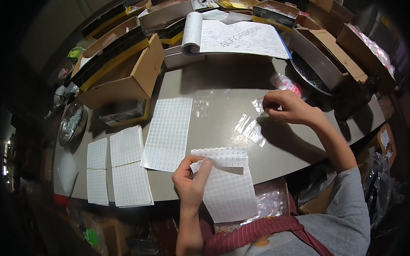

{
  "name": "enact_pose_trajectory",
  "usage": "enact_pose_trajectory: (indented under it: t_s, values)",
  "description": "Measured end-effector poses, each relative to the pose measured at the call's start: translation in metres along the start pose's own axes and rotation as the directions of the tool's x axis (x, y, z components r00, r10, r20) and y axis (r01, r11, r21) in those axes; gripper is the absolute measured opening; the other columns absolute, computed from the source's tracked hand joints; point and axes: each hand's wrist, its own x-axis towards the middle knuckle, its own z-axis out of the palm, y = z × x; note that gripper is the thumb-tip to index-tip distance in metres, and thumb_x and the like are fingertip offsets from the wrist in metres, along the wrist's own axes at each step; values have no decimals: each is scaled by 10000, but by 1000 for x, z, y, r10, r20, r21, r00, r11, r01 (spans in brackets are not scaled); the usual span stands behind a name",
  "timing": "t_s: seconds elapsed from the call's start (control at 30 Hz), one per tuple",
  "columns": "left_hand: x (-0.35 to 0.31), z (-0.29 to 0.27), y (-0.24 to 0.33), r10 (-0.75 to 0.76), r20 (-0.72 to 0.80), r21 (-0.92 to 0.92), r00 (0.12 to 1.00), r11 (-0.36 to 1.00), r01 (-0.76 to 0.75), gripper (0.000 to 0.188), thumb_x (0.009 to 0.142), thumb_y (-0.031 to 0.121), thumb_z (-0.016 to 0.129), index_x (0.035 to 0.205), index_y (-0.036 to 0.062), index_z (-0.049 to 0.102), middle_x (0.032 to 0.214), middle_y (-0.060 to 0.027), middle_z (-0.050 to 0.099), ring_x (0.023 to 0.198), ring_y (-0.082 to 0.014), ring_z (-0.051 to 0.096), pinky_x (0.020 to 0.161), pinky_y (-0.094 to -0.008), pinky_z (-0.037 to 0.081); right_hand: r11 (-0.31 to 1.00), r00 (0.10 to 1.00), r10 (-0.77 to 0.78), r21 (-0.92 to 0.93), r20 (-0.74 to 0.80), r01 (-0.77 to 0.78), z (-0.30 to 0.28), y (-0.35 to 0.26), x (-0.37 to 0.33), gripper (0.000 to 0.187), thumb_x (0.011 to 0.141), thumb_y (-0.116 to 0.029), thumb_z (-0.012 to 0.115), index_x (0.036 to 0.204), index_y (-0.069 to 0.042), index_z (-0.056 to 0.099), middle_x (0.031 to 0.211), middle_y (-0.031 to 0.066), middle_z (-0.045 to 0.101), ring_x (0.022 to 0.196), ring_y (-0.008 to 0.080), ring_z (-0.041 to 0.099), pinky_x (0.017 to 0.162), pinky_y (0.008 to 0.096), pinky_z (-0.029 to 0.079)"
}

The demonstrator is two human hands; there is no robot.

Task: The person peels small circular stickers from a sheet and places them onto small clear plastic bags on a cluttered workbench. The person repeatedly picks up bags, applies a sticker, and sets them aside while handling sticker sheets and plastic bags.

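White paper, printed in rows of round labels, made up the label sheet (pixel 229 196) at the near edge of the tabletop (pixel 223 124); the left grip (pixel 192 175) held it pinched between thumb and fingers near its bent upper part. That bend looked like the weak point: a tighter squeeze could have creased the labels or torn the backing, while a looser one could have let the sheet slide toward the open tray (pixel 284 187) just below, where it might have snagged on the clear plastic inside.

Over to the right, the right grip (pixel 289 106) was narrow, fingertips drawn together at a small clear bag (pixel 258 106); whether they had hold of it I could not tell, the film being so glossy. Nearby, several small clear bags (pixel 250 129) lay close together, so a careless pinch might have lifted two at once, or a brushing wrist scattered them. Left of the held sheet, a flat label sheet (pixel 168 131) seemed likely to shift if an elbow caught it.
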Motion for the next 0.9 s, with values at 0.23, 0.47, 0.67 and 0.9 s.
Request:
enact_pose_trajectory:
  t_s: [0.23, 0.47, 0.67, 0.9]
  values:
    - [3, 0, -2, 21, 3, -18, 1000, 1000, -21, 106, 918, 60, 715, 953, -35, 684, 874, -11, 685, 739, -28, 563, 640, -180, 436, 975, 995, 88, -210, 46, -77, 22, 36, 7, 242, 834, -178, 721, 937, 15, 618, 864, 185, 631, 842, 368, 632, 750, 443, 495]
    - [0, -1, 1, 50, -124, -118, 991, 991, -64, 105, 916, 62, 703, 962, -23, 662, 841, 11, 646, 693, -17, 506, 628, -159, 381, 945, 993, 119, -305, -8, -116, 8, 58, 12, 548, 850, -374, 774, 1249, -43, 597, 1199, 210, 577, 1152, 387, 548, 995, 452, 445]
    - [2, -8, -5, 28, -212, -282, 977, 955, -88, 104, 910, 52, 661, 986, -13, 634, 900, -50, 658, 771, -94, 582, 736, -217, 446, 967, 956, -216, 178, 196, 182, 52, 15, -16, 529, 945, -323, 634, 1424, -109, 571, 1602, 200, 365, 1498, 421, 277, 1233, 563, 170]
    - [3, -6, -2, 54, -210, -458, 976, 877, -147, 95, 900, 49, 663, 952, -23, 629, 799, -16, 631, 653, -37, 488, 618, -161, 334, 803, 813, -523, 468, 255, 370, 83, -66, -68, 464, 789, -94, 589, 1240, -27, 672, 1486, 224, 469, 1476, 413, 328, 1226, 598, 185]
